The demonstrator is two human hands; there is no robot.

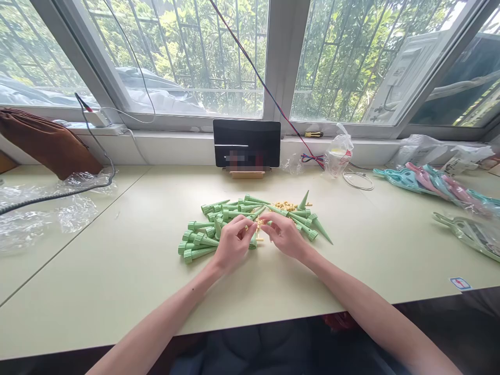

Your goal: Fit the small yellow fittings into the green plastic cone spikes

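Observation:
My left hand [235, 240] is closed in a pinch, with a small yellow plastic piece showing at its fingertips. Close beside it, my right hand [286, 234] has its thumb and fingers bent together; whatever lies between those fingertips is too small to make out. Green ribbed-cap plastic spikes [200, 251] lie heaped to the left of my hands. More green spikes [321, 229] lie on the right, one pointing upward. Behind my right hand is a pile of small yellow plastic pieces [285, 205]. Part of another green spike [253, 242] shows beneath my fingers.
A tablet [247, 144] stands on a wooden holder [247, 175] by the window. Pink and turquoise plastic hangers [425, 182] lie at the right. To the left are a brown bag [47, 143], clear plastic wrapping [74, 213] and a black cable [78, 190]. A bagged cup [338, 156] stands at the back.

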